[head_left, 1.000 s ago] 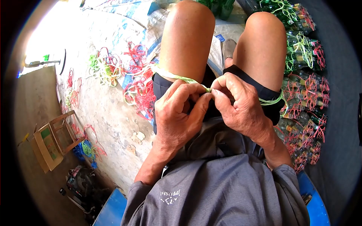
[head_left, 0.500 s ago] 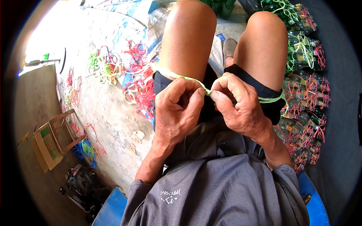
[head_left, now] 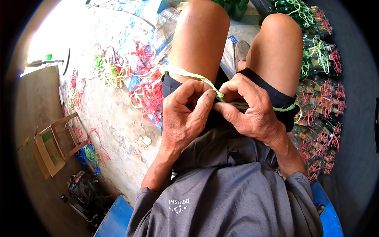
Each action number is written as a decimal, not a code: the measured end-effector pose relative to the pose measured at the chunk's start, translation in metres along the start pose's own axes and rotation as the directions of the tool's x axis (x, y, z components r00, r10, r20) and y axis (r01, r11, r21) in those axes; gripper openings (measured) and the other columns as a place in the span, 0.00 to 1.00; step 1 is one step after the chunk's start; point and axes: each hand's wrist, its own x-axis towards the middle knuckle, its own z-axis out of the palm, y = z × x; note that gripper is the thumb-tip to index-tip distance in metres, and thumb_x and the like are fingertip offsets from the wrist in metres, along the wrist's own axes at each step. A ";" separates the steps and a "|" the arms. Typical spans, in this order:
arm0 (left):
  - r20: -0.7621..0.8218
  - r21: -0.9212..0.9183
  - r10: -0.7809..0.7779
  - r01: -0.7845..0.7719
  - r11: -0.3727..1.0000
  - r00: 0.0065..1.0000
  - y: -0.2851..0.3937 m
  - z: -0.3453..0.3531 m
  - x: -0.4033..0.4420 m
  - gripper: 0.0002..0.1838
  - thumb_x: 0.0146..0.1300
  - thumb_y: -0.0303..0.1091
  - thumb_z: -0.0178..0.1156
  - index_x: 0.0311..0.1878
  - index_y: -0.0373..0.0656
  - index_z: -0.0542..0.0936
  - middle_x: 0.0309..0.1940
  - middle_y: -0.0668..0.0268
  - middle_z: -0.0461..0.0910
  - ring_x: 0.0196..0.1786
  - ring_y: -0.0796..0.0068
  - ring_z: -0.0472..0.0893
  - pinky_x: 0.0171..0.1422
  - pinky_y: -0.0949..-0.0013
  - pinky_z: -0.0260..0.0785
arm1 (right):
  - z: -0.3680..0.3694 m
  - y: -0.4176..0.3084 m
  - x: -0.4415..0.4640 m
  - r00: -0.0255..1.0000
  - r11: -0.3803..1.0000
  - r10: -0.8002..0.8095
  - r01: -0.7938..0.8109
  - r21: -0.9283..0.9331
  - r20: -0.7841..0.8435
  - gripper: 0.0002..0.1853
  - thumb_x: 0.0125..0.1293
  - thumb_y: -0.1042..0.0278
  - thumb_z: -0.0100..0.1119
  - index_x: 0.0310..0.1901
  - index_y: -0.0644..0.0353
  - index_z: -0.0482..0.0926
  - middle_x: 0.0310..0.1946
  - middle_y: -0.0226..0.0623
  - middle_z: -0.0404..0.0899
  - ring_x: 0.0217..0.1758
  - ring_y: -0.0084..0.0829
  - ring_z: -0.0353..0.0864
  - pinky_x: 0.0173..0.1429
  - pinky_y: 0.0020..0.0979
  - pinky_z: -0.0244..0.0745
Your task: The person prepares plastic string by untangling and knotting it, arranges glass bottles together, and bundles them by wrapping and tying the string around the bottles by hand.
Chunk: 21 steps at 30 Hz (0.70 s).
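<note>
- From where I stand, the step in hand looks like knotting: a pale green strip [head_left: 189,74] crosses the left thigh [head_left: 200,43] and bunches into a knot [head_left: 220,95] between the two hands, above the lap.
- The left hand [head_left: 179,118] has thumb and forefinger pinched on the strip, right beside the knot.
- The right hand [head_left: 258,118] is curled, thumb just below the knot and forefinger arched above it; I can't tell whether those fingers grip anything.
- Past the right hand the strip comes out again and lies over the shorts [head_left: 290,117] on that side.
- The knot looks formed to me, though how tight it is I can't make out.
- The next move, I'd judge, calls for the left pinch to steady the knot while the right fingers get a sure hold of the strip, so an even pull won't let the join slip.
</note>
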 end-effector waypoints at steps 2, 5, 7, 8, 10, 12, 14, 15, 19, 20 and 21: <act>0.011 0.013 0.024 -0.024 1.000 1.000 -0.001 0.000 0.000 0.03 0.71 0.23 0.65 0.40 0.35 0.81 0.27 0.77 0.78 0.28 0.92 0.70 0.32 0.81 0.64 | 0.002 0.005 0.000 0.998 0.998 -0.060 0.058 -0.032 -0.037 0.09 0.63 0.81 0.68 0.42 0.64 0.78 0.33 0.38 0.77 0.33 0.34 0.81 0.38 0.34 0.78; 0.021 0.046 0.051 -0.052 0.998 0.998 -0.002 -0.001 0.000 0.03 0.71 0.23 0.65 0.39 0.36 0.81 0.27 0.76 0.77 0.28 0.92 0.70 0.32 0.81 0.64 | 0.001 0.003 0.001 0.994 0.991 -0.100 0.096 -0.098 -0.042 0.09 0.62 0.82 0.68 0.42 0.64 0.80 0.33 0.40 0.77 0.34 0.37 0.82 0.39 0.34 0.78; 0.020 0.091 0.069 -0.071 0.993 0.997 -0.002 0.001 0.000 0.03 0.70 0.22 0.64 0.38 0.36 0.80 0.26 0.76 0.76 0.27 0.92 0.69 0.31 0.80 0.64 | -0.001 0.003 0.001 0.992 0.987 -0.118 0.112 -0.118 -0.046 0.08 0.61 0.83 0.68 0.41 0.65 0.81 0.33 0.41 0.78 0.34 0.38 0.82 0.39 0.34 0.79; 0.014 0.085 0.066 -0.067 0.994 0.998 -0.002 0.001 0.000 0.03 0.70 0.22 0.64 0.38 0.36 0.80 0.26 0.76 0.76 0.27 0.92 0.69 0.31 0.80 0.63 | -0.001 0.004 0.002 0.990 0.986 -0.130 0.123 -0.115 -0.056 0.07 0.61 0.83 0.68 0.40 0.65 0.82 0.33 0.41 0.78 0.34 0.37 0.82 0.40 0.34 0.79; 0.001 0.073 0.059 -0.059 0.996 0.998 -0.004 0.003 -0.001 0.03 0.70 0.22 0.64 0.38 0.36 0.80 0.25 0.76 0.75 0.27 0.92 0.68 0.30 0.80 0.63 | -0.001 0.004 0.002 0.986 0.986 -0.147 0.139 -0.092 -0.083 0.06 0.61 0.84 0.67 0.39 0.66 0.83 0.33 0.41 0.79 0.35 0.36 0.82 0.41 0.33 0.79; -0.006 0.059 0.040 -0.040 0.997 0.999 -0.004 0.003 -0.002 0.04 0.70 0.23 0.64 0.38 0.36 0.80 0.24 0.77 0.74 0.26 0.92 0.68 0.30 0.80 0.62 | -0.002 0.005 0.000 0.982 0.989 -0.148 0.144 -0.041 -0.115 0.05 0.60 0.84 0.67 0.38 0.66 0.83 0.34 0.40 0.79 0.37 0.35 0.82 0.42 0.32 0.79; -0.012 0.048 0.022 -0.022 0.999 1.000 -0.002 0.004 -0.002 0.04 0.70 0.23 0.65 0.37 0.36 0.80 0.23 0.77 0.73 0.25 0.92 0.68 0.30 0.80 0.61 | -0.002 0.007 -0.001 0.980 0.989 -0.143 0.147 0.013 -0.140 0.05 0.60 0.84 0.67 0.37 0.67 0.83 0.34 0.40 0.80 0.38 0.34 0.82 0.44 0.31 0.79; -0.014 0.044 0.015 -0.014 0.999 1.000 0.000 0.004 -0.002 0.04 0.70 0.23 0.65 0.37 0.37 0.79 0.23 0.78 0.73 0.25 0.92 0.67 0.29 0.80 0.61 | -0.002 0.008 -0.001 0.979 0.988 -0.141 0.148 0.037 -0.150 0.05 0.60 0.84 0.67 0.37 0.67 0.83 0.34 0.40 0.80 0.38 0.34 0.81 0.45 0.31 0.78; -0.015 0.014 -0.005 0.005 1.000 1.000 0.002 0.005 -0.002 0.04 0.70 0.23 0.65 0.38 0.36 0.79 0.23 0.76 0.73 0.25 0.91 0.68 0.30 0.80 0.61 | 0.000 0.015 -0.002 0.982 0.989 -0.099 0.115 0.096 -0.160 0.04 0.61 0.82 0.65 0.38 0.65 0.83 0.33 0.38 0.79 0.38 0.32 0.81 0.46 0.30 0.77; -0.015 0.032 0.040 -0.040 0.999 0.999 0.000 0.005 -0.001 0.03 0.70 0.22 0.65 0.38 0.36 0.80 0.25 0.74 0.74 0.26 0.90 0.69 0.30 0.79 0.62 | 0.000 0.016 -0.002 0.984 0.989 -0.086 0.104 0.110 -0.154 0.04 0.61 0.82 0.65 0.38 0.65 0.82 0.33 0.38 0.79 0.38 0.31 0.81 0.47 0.30 0.77; -0.015 0.051 0.085 -0.084 0.995 0.996 -0.003 0.004 -0.001 0.03 0.69 0.21 0.64 0.39 0.36 0.80 0.28 0.72 0.76 0.26 0.89 0.69 0.31 0.79 0.62 | 0.000 0.018 -0.002 0.986 0.988 -0.074 0.092 0.123 -0.149 0.04 0.62 0.81 0.65 0.38 0.65 0.82 0.33 0.37 0.79 0.38 0.31 0.81 0.47 0.30 0.77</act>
